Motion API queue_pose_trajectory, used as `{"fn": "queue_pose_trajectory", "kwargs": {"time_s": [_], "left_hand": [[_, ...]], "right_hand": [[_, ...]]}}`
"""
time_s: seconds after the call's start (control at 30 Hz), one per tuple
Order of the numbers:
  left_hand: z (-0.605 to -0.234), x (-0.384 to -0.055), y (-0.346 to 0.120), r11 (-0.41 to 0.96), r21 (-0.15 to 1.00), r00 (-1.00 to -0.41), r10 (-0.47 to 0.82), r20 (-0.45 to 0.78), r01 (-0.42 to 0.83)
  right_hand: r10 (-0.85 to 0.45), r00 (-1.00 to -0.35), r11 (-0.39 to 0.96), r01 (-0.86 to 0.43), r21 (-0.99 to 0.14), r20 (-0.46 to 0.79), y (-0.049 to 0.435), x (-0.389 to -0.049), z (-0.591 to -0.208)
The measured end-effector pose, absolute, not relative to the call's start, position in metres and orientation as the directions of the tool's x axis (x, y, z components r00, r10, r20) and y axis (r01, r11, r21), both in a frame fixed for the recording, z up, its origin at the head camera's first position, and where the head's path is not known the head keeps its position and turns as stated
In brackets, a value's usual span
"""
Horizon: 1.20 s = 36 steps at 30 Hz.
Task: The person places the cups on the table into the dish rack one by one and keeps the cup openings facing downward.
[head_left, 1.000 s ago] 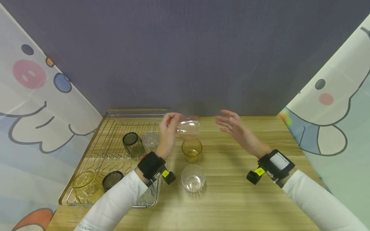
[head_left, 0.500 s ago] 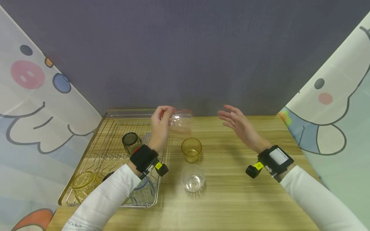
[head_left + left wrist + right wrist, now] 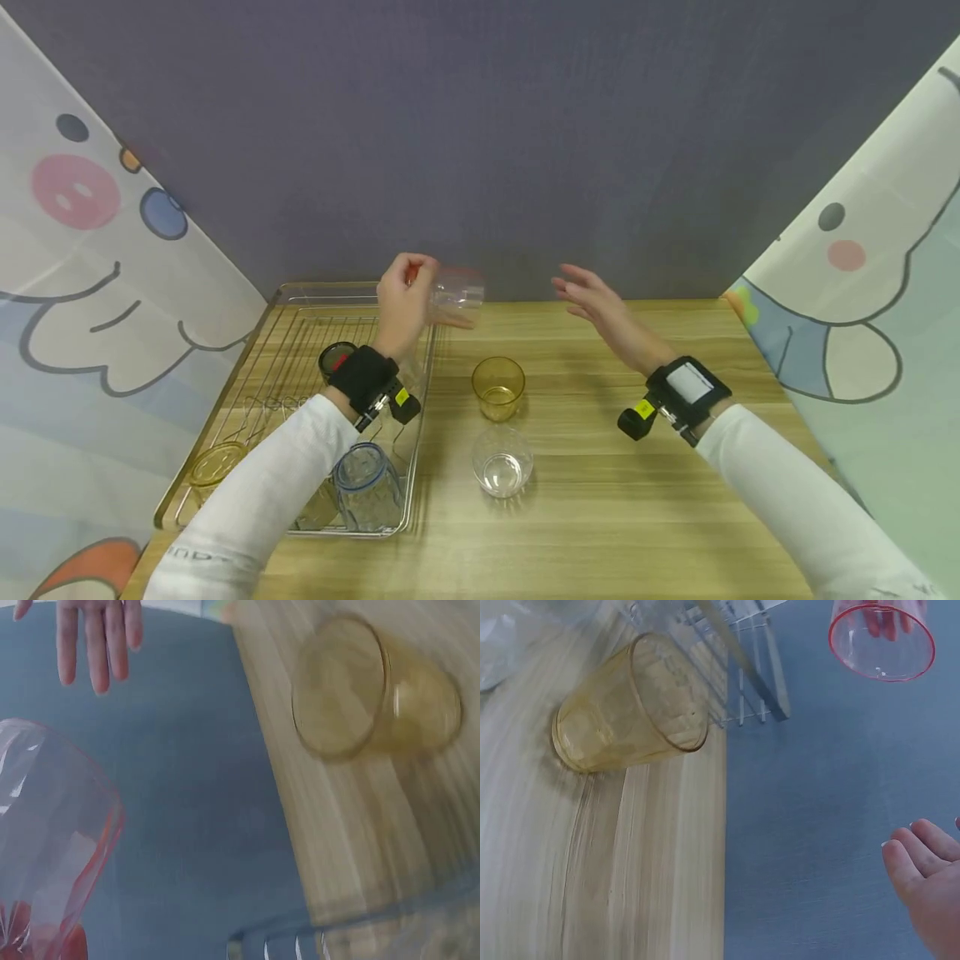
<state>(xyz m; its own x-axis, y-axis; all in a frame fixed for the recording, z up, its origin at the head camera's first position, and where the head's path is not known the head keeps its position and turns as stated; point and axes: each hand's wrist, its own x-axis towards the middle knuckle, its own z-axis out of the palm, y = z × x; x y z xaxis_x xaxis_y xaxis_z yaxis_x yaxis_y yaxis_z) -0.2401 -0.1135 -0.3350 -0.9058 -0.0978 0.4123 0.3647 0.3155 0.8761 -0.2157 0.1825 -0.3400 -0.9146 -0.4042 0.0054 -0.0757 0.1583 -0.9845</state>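
My left hand (image 3: 403,304) grips a clear glass with a pink rim (image 3: 459,293) by one end. The glass is held on its side in the air, above the far right corner of the wire rack (image 3: 411,500). To its right, my right hand (image 3: 598,315) hovers with its fingers extended, apart from the glass and holding nothing. On the table, an amber glass (image 3: 498,390) stands upright, with a clear glass (image 3: 502,468) nearer to me. In the right wrist view the pink rim (image 3: 881,678) shows as a full ring.
Several upturned glasses stand in the rack on the left, among them a blue-rimmed one (image 3: 367,487), a yellow one (image 3: 217,465) and a dark one (image 3: 335,357). My left forearm covers part of the rack. A grey panel (image 3: 480,150) rises behind the wooden table (image 3: 600,517).
My left hand has moved left and farther away, carrying the pink-rimmed glass off from above the amber one. My right hand has shifted slightly away from me, its fingers still extended.
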Motion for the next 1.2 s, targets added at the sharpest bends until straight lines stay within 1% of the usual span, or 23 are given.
{"fn": "queue_pose_trajectory", "kwargs": {"time_s": [0.23,0.37,0.5,0.6,0.77,1.0,1.2], "left_hand": [[-0.334,-0.258,-0.131,0.512,0.789,-0.899,-0.069,0.431,0.339],[-0.336,-0.266,-0.14,0.596,0.741,-0.906,-0.055,0.42,0.308],[-0.338,-0.27,-0.146,0.647,0.705,-0.91,-0.039,0.413,0.292],[-0.338,-0.272,-0.151,0.681,0.67,-0.906,-0.022,0.423,0.296],[-0.33,-0.276,-0.159,0.748,0.601,-0.9,-0.013,0.436,0.281],[-0.326,-0.283,-0.179,0.801,0.563,-0.913,-0.052,0.405,0.204],[-0.327,-0.284,-0.201,0.85,0.506,-0.916,-0.075,0.394,0.148]], "right_hand": [[-0.376,-0.925,0.293,-0.059,-0.954,-0.058,0.164,-0.225,-0.35],[-0.393,-0.915,0.357,-0.06,-0.932,-0.091,0.15,-0.227,-0.355],[-0.433,-0.889,0.428,-0.057,-0.902,-0.15,0.137,-0.224,-0.36],[-0.452,-0.875,0.455,-0.06,-0.889,-0.173,0.126,-0.223,-0.366],[-0.477,-0.862,0.459,-0.076,-0.885,-0.173,0.103,-0.224,-0.378],[-0.504,-0.832,0.525,-0.082,-0.847,-0.231,0.079,-0.224,-0.38],[-0.551,-0.796,0.548,-0.12,-0.828,-0.249,0.063,-0.22,-0.378]]}}
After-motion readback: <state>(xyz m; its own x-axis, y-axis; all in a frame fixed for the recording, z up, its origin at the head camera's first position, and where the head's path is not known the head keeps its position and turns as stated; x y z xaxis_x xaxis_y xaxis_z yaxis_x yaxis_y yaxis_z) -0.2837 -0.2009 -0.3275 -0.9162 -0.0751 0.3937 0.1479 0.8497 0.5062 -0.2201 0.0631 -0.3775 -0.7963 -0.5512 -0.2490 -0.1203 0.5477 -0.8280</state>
